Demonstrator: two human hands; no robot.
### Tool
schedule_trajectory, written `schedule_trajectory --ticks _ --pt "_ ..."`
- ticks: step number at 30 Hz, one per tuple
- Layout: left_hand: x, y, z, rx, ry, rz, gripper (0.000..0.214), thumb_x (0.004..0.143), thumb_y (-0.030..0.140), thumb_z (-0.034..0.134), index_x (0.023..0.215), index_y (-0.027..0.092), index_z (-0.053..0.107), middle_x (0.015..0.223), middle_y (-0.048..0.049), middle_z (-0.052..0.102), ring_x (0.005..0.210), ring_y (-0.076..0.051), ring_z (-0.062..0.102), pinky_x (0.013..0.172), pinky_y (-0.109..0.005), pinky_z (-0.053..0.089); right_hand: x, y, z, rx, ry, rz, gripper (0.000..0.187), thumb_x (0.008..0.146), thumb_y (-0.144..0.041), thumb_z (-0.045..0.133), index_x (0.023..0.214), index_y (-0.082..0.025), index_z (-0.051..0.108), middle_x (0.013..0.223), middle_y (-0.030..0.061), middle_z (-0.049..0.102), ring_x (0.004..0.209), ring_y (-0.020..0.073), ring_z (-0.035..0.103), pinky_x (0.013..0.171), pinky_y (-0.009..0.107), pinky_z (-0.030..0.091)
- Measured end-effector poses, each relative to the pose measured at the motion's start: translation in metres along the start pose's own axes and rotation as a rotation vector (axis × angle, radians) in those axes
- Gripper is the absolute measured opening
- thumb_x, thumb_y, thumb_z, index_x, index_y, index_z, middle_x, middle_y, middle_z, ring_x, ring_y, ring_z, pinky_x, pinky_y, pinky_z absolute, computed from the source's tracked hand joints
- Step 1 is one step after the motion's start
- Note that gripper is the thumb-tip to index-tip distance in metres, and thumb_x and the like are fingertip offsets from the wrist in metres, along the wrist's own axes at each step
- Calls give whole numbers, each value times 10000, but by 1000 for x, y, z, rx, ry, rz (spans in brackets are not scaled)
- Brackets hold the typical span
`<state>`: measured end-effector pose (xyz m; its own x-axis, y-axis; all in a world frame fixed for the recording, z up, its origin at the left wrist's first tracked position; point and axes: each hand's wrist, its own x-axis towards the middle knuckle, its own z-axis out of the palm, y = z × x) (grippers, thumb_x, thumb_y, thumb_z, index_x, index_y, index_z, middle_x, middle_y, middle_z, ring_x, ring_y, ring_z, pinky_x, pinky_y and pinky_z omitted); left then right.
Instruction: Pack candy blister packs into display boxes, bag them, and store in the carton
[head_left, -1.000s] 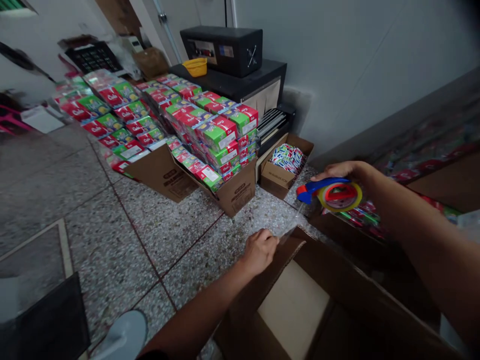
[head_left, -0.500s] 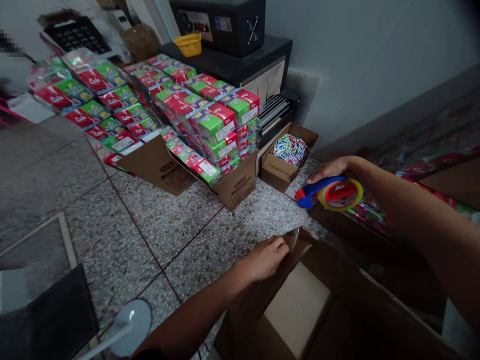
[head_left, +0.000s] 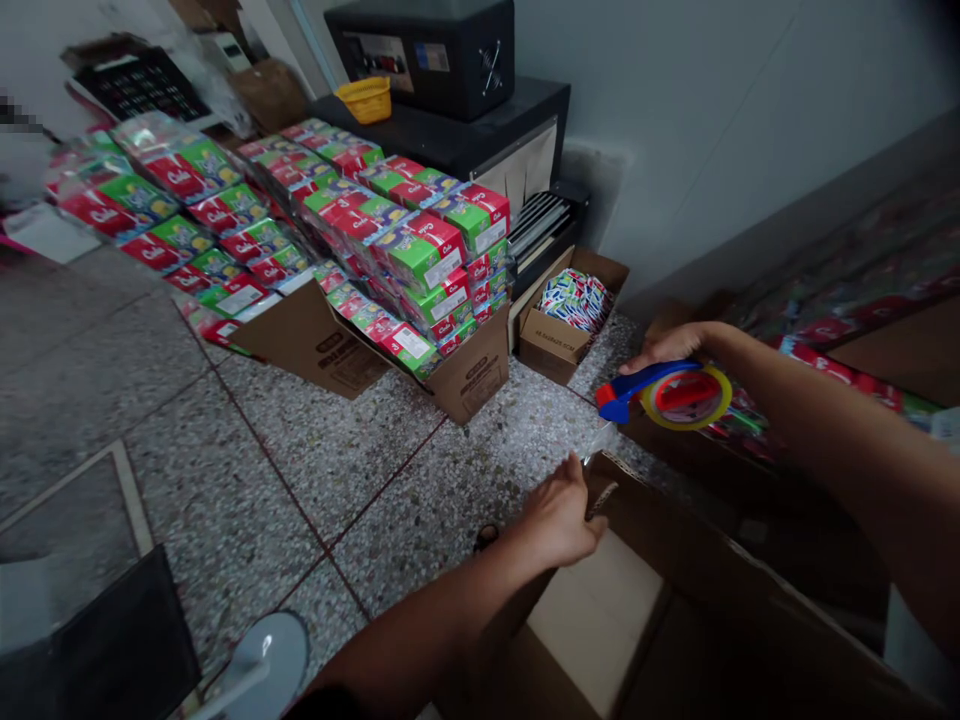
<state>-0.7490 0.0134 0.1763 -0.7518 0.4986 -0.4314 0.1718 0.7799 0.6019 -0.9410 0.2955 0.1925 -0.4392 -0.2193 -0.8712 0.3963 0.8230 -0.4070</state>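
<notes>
My right hand point(head_left: 671, 347) grips a blue and red tape dispenser point(head_left: 664, 393) that carries a yellow-rimmed roll of clear tape. A strip of clear tape point(head_left: 600, 440) runs down from it to my left hand point(head_left: 562, 518). That hand is closed, pinching the tape end at the near corner of an open brown cardboard box point(head_left: 675, 560). The box flaps stand up and its pale bottom shows inside.
Cartons heaped with red and green packs point(head_left: 420, 255) stand on the speckled floor ahead. A small open box of striped packets point(head_left: 574, 305) sits beside them. Behind is a black machine point(head_left: 427, 50) with a yellow basket point(head_left: 364, 98). A white fan base point(head_left: 262, 655) lies at lower left.
My left hand has slid right along the box corner with the tape end. The right hand has drawn the dispenser slightly down and right.
</notes>
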Motion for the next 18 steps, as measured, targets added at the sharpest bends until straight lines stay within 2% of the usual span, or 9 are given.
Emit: schedule_trajectory --ticks 3,6,8,10,12,14,16,17,18 --pt "8 -3 7 25 -3 39 619 755 100 516 1369 83 440 989 -151 717 860 -245 675 745 -308 515 -5 7 0 73 -45 -1 484 855 -546 599 784 -72 661 653 68 669 578 140 603 580 224 494" --pt "11 -11 6 37 31 34 491 742 44 477 1225 91 554 844 -124 718 755 -239 663 695 -318 513 -10 26 4 141 -59 -11 465 863 -522 595 768 -76 681 719 102 703 605 152 629 592 217 497" --pt "12 -14 3 46 48 37 453 753 37 468 1190 105 568 826 -115 714 752 -245 664 706 -330 520 -12 46 11 192 -56 -28 473 855 -538 593 760 -84 686 739 112 712 604 158 632 582 216 497" --pt "12 -13 0 51 73 44 544 764 29 465 1300 125 479 923 -117 716 833 -245 669 768 -337 529 -12 67 20 247 -64 -47 499 856 -571 568 806 -91 695 792 122 724 646 174 649 607 224 507" --pt "13 -8 -2 58 130 81 699 760 7 468 1427 142 310 1160 -152 658 1031 -255 637 878 -351 516 -12 86 29 293 -69 -63 521 842 -603 565 837 -98 694 820 125 727 674 186 659 631 235 515" --pt "13 0 -4 116 194 141 837 719 -39 482 1480 161 195 1423 -197 454 1259 -291 503 995 -387 461 -13 101 37 320 -59 -75 527 811 -621 595 809 -101 683 764 116 720 639 184 651 618 237 512" --pt "15 11 -6 239 204 228 932 661 -88 500 1490 195 182 1558 -197 218 1396 -343 319 1075 -432 385 -15 110 43 338 -43 -86 519 787 -620 627 764 -103 670 685 102 702 592 176 638 592 232 505" --pt "17 18 -6 311 179 272 944 652 -99 506 1489 207 192 1575 -188 168 1420 -354 265 1091 -441 360 -17 114 46 347 -36 -93 516 782 -618 634 752 -104 667 661 98 695 581 175 635 582 229 502" --pt "19 25 -6 375 145 297 912 678 -89 512 1482 218 211 1569 -179 195 1417 -346 275 1087 -432 363 -19 117 48 357 -28 -100 515 781 -616 636 749 -103 666 648 96 690 576 174 634 573 225 500"
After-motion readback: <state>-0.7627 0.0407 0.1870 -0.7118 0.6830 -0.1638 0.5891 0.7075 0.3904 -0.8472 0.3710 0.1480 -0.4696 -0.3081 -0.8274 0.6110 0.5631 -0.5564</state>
